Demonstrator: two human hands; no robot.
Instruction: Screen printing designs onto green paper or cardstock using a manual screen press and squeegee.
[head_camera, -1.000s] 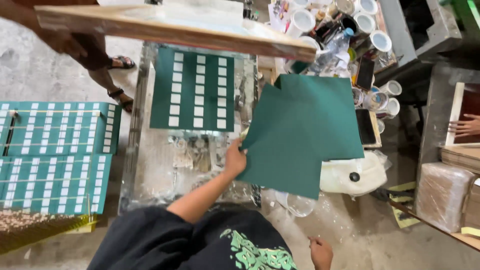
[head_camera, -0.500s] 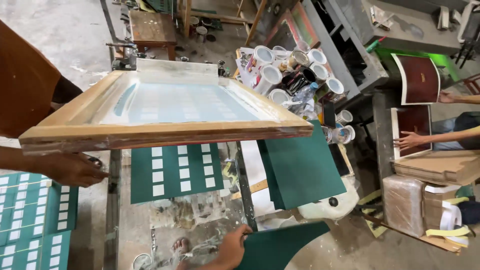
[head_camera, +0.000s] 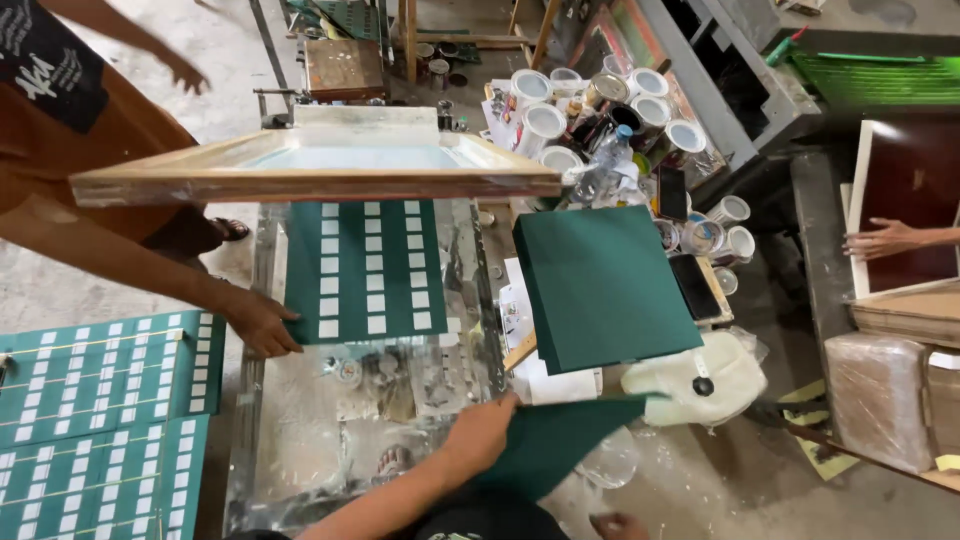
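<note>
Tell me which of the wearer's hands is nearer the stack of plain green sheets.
Left. The left hand grips a loose green sheet just below the stack of plain green sheets; the right hand hangs lower, at the frame's bottom edge.

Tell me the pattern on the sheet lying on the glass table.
Dark green sheet with rows of white rectangles; head view.

Green sheet (head_camera: 560, 445) pulled off stack (head_camera: 600, 290), now low at 5 o'clock in left hand (head_camera: 480, 432). Screen frame (head_camera: 320, 165) raised. Co-worker's hand (head_camera: 262, 325) now grips printed sheet (head_camera: 365, 270) at 9 o'clock edge.
</note>
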